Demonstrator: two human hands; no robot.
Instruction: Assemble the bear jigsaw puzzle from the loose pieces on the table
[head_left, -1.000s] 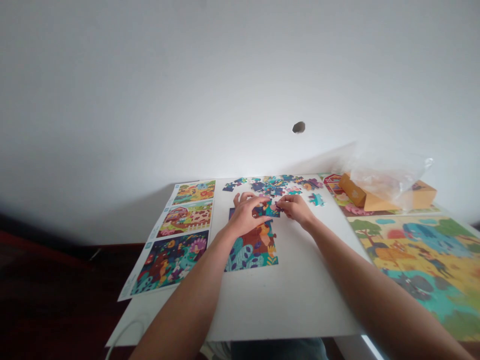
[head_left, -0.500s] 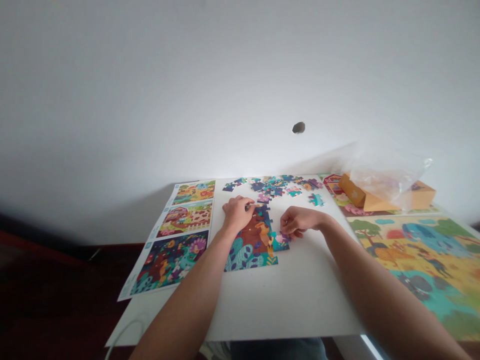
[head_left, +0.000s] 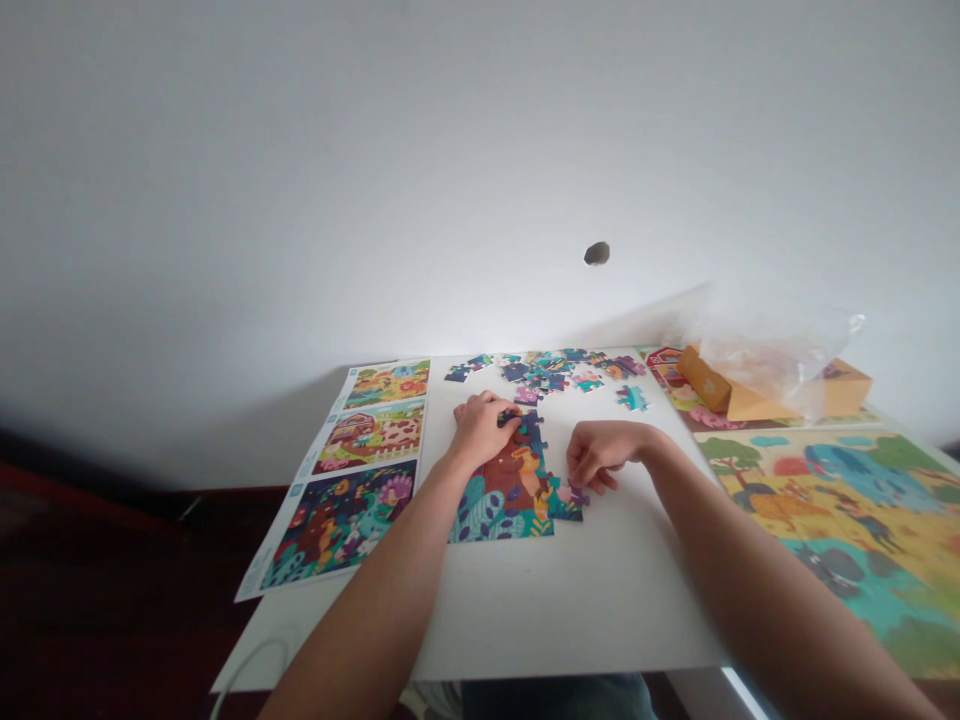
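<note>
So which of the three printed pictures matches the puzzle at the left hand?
The bottom picture: only it has the dark ground, brown bear and blue leaves of the puzzle; the barn picture and yellow picture above it are bright.

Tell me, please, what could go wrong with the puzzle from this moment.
The teal piece by the right hand is not flush with the lower edge of the puzzle, so pressing there might bend a tab.
Pushing from the right could shift the puzzle under the left hand.
A purple piece lies close behind the puzzle and may get knocked.
</note>
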